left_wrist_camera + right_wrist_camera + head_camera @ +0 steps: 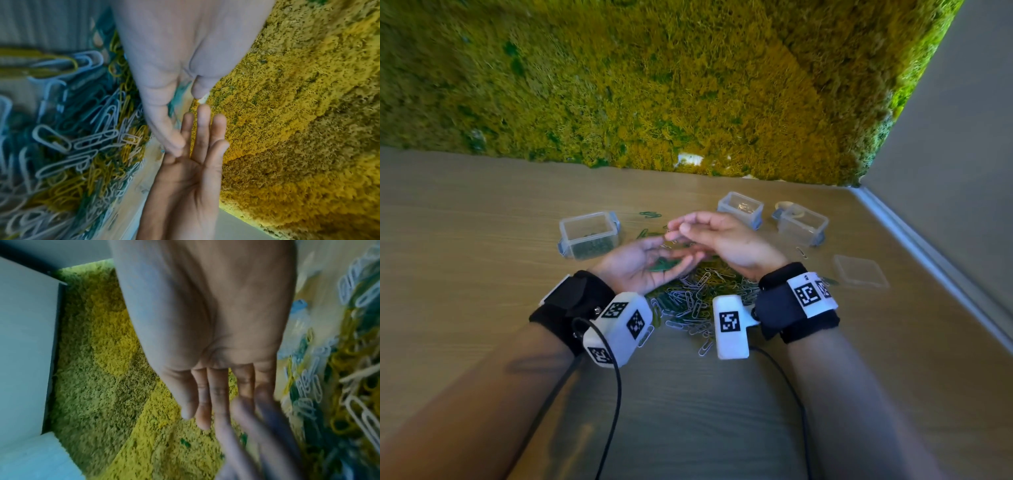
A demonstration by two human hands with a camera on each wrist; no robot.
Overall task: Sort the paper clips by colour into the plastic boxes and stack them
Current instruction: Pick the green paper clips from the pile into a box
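— Three plastic boxes stand at the far side of the tabletop [482, 342] in the head view: the left box [589, 234] already has green clips in its bottom, and the middle box [740, 208] and right box [802, 222] look nearly bare. What is the step?

— Gathering greens, I judge. The left hand [645, 262] lies palm up, its grip wide and flat, with a few green clips [664, 264] resting on it. The right hand [726, 238] hovers just above, fingers curled toward the thumb; whether it pinches a clip I cannot tell. The mixed pile [698, 301] lies between the wrists.

— And from the left wrist?

— The left palm [185, 48] fills the top, a smear of green beside the thumb, and the right hand's fingers [202, 129] reach straight up toward it. White, yellow and green clips crowd the left of that view.

— The right wrist?

— Blurred. The right hand [207, 337] shows fingers fairly straight, and the left hand's fingers [257, 426] smear across the lower part. The clips there are too soft to sort by eye.

— So, how to do it well?

— Keep the left palm level and cupped so nothing slides off, drop each green clip well inside it, then tip the lot low over the left box.
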